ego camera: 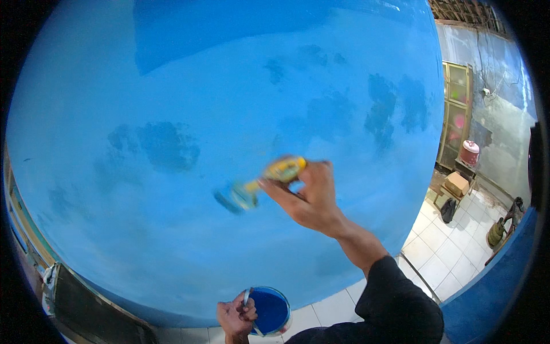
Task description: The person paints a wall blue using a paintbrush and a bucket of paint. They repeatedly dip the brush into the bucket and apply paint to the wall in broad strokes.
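A paintbrush (245, 195) with a yellow handle is gripped in my right hand (316, 195). Its bristles look blue and are blurred, at or close to the light-blue wall (240, 249); contact cannot be told. My left hand (237, 314) is closed around the handle of a paint bucket (288, 301) at the bottom of the view. Dark blue paint (270, 310) lies inside the bucket. Across the upper wall runs a deeper blue painted area (206, 30), and darker blotches (167, 146) mark the wall at several places.
To the right, past the wall's edge, a white tiled floor (447, 253) leads to a glass-fronted cabinet (455, 112). A pink lidded container (469, 153), a cardboard box (456, 184), a black bag (448, 210) and a green gas cylinder (496, 233) stand there. A dark panel (94, 305) borders the lower left.
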Available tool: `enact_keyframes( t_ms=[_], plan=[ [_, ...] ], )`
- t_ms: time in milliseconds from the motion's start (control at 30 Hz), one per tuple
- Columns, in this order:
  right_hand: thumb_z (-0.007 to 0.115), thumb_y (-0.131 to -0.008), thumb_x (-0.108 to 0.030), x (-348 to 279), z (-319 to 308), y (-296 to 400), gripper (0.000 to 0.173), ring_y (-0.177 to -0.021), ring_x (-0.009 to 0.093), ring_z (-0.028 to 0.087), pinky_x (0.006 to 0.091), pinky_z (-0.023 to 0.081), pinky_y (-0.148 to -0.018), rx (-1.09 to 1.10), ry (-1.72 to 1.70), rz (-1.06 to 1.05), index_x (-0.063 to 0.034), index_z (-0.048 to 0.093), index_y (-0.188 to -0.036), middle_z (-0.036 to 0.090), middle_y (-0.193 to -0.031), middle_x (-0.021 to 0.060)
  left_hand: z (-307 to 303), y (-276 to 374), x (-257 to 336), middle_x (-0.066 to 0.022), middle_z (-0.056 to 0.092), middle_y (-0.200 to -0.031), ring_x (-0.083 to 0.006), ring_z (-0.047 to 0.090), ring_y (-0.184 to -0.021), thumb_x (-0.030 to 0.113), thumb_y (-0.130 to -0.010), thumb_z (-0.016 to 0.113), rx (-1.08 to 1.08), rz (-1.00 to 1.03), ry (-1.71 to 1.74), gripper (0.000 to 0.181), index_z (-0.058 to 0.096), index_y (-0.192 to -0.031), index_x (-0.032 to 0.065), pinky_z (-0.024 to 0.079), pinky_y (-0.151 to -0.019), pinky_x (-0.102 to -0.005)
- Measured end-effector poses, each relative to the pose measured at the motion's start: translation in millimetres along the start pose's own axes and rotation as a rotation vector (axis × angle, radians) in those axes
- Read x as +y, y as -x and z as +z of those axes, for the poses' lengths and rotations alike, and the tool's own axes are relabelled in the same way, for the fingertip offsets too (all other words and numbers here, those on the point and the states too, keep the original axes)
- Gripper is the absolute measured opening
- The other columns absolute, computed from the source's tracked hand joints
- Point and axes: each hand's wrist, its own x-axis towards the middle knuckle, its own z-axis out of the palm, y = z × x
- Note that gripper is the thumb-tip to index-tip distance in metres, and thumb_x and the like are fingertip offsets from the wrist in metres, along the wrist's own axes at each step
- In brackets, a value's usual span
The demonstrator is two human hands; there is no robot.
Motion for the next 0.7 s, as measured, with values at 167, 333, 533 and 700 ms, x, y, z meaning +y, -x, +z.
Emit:
enact_keyframes(
  t_ms=[167,333,533,700],
  plan=[
    [0.074,-0.081,-0.025,65.3,-58.2,114.3,0.025,-0.055,0.011,0.064,0.0275,0.048,-0.05,-0.167,-0.165,0.553,-0.0007,0.072,-0.082,0.069,-0.066,0.0077,49.1,-13.7,-2.1,-0.0019,0.032,-0.067,-0.0096,0.022,-0.048,0.047,-0.078,0.035,-0.069,-0.118,0.18,0.075,0.05,-0.128,-0.0067,0.021,-0.046,-0.027],
    [0.074,-0.082,-0.01,87.7,-100.4,166.8,0.014,-0.065,0.009,0.066,0.0243,0.052,-0.057,-0.317,-0.239,0.775,0.0032,0.071,-0.086,0.071,-0.073,0.0084,105.0,-19.5,-20.4,-0.0015,0.031,-0.066,-0.0103,0.023,-0.049,0.056,-0.081,0.032,0.048,-0.002,0.086,0.084,0.047,-0.131,-0.0097,0.018,-0.045,-0.0279],
    [0.075,-0.081,-0.011,125.4,-148.0,208.6,0.015,-0.066,0.006,0.063,0.0238,0.05,-0.055,-0.349,-0.213,0.751,0.0025,0.07,-0.085,0.07,-0.072,0.0052,200.8,-30.6,-49.8,0.0,0.031,-0.069,-0.0103,0.026,-0.051,0.06,-0.082,0.031,0.143,0.008,0.068,0.089,0.045,-0.132,-0.0127,0.022,-0.046,-0.0248],
    [0.075,-0.08,-0.014,139.6,-193.5,222.2,0.011,-0.053,0.011,0.062,0.0272,0.048,-0.05,-0.249,-0.282,0.646,-0.0029,0.071,-0.081,0.069,-0.068,0.0084,254.6,-42.8,-76.5,-0.0002,0.032,-0.073,-0.0094,0.026,-0.055,0.054,-0.083,0.034,-0.035,-0.078,0.181,0.085,0.043,-0.135,-0.0123,0.023,-0.049,-0.0229]
  ],
)
